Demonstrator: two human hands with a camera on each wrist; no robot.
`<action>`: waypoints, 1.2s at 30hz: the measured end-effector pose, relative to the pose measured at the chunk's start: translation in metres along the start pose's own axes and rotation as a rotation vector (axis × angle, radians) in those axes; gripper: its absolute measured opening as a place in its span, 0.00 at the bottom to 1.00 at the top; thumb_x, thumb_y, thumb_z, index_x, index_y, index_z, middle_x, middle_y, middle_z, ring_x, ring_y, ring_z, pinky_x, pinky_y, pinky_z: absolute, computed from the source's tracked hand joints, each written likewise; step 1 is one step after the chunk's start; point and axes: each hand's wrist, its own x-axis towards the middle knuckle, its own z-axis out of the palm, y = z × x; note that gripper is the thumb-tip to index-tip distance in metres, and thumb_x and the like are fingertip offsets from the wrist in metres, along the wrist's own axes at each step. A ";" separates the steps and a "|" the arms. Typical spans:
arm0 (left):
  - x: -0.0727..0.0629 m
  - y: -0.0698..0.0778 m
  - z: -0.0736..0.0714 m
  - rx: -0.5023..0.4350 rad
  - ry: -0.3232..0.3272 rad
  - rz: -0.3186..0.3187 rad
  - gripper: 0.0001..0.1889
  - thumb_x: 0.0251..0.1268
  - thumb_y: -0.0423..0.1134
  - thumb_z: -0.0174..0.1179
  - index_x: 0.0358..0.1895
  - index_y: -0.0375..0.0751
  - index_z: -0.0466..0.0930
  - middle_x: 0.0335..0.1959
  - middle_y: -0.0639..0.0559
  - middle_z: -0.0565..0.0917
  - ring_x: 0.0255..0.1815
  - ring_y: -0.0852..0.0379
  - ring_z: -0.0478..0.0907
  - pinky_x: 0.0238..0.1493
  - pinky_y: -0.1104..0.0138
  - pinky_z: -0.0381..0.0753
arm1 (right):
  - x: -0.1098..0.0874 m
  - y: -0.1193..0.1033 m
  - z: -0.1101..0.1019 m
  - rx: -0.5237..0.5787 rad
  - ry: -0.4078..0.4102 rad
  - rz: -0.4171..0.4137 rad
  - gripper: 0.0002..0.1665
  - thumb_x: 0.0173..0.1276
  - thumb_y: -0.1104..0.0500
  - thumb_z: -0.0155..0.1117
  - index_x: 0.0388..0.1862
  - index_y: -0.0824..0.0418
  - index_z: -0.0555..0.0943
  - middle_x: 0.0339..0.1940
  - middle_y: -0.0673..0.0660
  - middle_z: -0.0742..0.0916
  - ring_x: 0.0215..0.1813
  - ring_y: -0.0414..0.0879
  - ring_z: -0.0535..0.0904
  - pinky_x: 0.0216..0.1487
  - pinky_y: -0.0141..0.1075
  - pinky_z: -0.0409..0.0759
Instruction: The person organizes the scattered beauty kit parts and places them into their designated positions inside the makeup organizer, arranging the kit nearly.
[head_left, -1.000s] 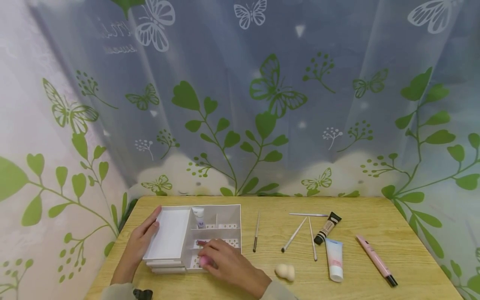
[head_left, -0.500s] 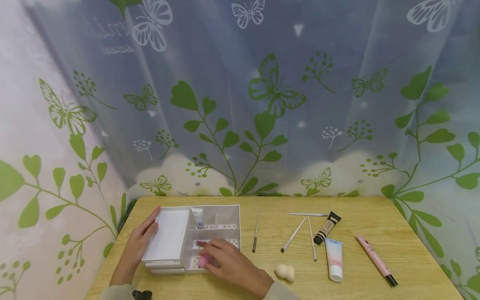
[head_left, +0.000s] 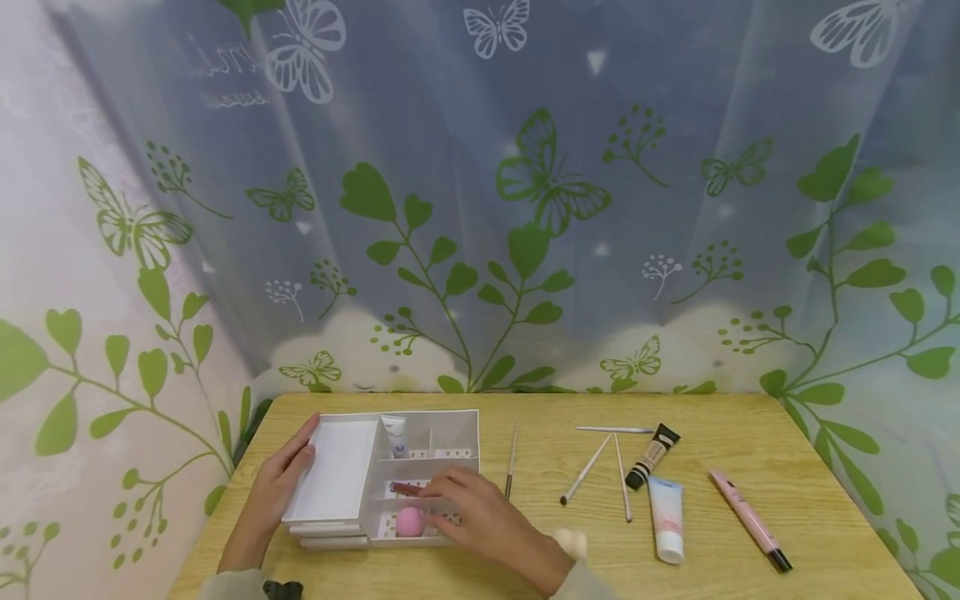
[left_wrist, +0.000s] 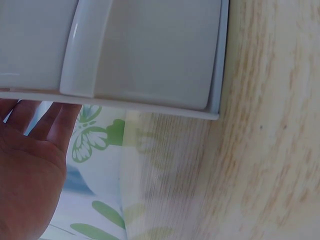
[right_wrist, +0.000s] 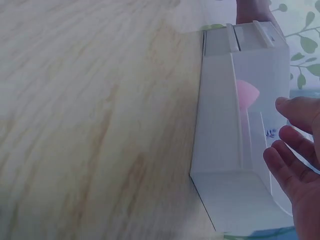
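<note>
A white desktop organizer (head_left: 330, 471) with drawers and open compartments stands at the left of the table. My left hand (head_left: 281, 483) rests along its left side; in the left wrist view its fairly straight fingers (left_wrist: 55, 120) touch the wall. A pink makeup sponge (head_left: 410, 522) sits in the front compartment. In the middle one lies a dark red tube (head_left: 406, 489), its right end overlapped by my fingertips. My right hand (head_left: 487, 517) hovers over these compartments, fingers loosely bent and apart, holding nothing in the right wrist view. A small white tube (head_left: 396, 437) leans in the back compartment.
Several makeup brushes (head_left: 587, 469) lie to the right of the organizer. Beyond them are a black-capped beige tube (head_left: 653, 456), a white-and-blue tube (head_left: 666, 521) and a long pink tube (head_left: 750, 521). A cream sponge (head_left: 573, 543) is partly behind my right forearm. A printed curtain hangs behind.
My right hand has let go of the pink sponge and shifted right, leaving the sponge in the front compartment in full view. The left hand stays on the organizer.
</note>
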 end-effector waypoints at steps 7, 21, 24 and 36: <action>0.000 0.000 0.000 -0.004 -0.006 -0.003 0.29 0.92 0.45 0.48 0.87 0.42 0.61 0.89 0.46 0.60 0.89 0.39 0.53 0.66 0.95 0.54 | -0.005 0.007 -0.013 0.081 -0.007 0.053 0.17 0.68 0.59 0.82 0.54 0.56 0.88 0.55 0.49 0.89 0.60 0.44 0.86 0.63 0.37 0.88; -0.001 0.002 0.001 -0.036 0.001 0.021 0.29 0.92 0.46 0.48 0.87 0.41 0.62 0.88 0.43 0.61 0.81 0.79 0.55 0.67 0.94 0.56 | -0.020 0.021 -0.033 0.094 0.051 0.066 0.19 0.66 0.62 0.82 0.55 0.58 0.87 0.54 0.51 0.90 0.53 0.44 0.88 0.58 0.34 0.89; -0.001 0.002 0.001 -0.043 0.005 0.028 0.29 0.92 0.45 0.49 0.86 0.40 0.63 0.88 0.43 0.61 0.74 0.89 0.55 0.67 0.94 0.56 | -0.023 0.024 -0.036 0.098 0.051 0.077 0.19 0.67 0.61 0.82 0.56 0.58 0.87 0.54 0.51 0.90 0.52 0.45 0.88 0.55 0.33 0.90; 0.000 0.000 0.000 -0.018 -0.004 -0.002 0.29 0.92 0.45 0.48 0.87 0.42 0.62 0.88 0.45 0.60 0.90 0.42 0.53 0.66 0.95 0.55 | -0.041 0.032 -0.052 0.097 0.031 0.191 0.20 0.67 0.60 0.83 0.57 0.55 0.88 0.54 0.48 0.90 0.50 0.39 0.85 0.51 0.36 0.90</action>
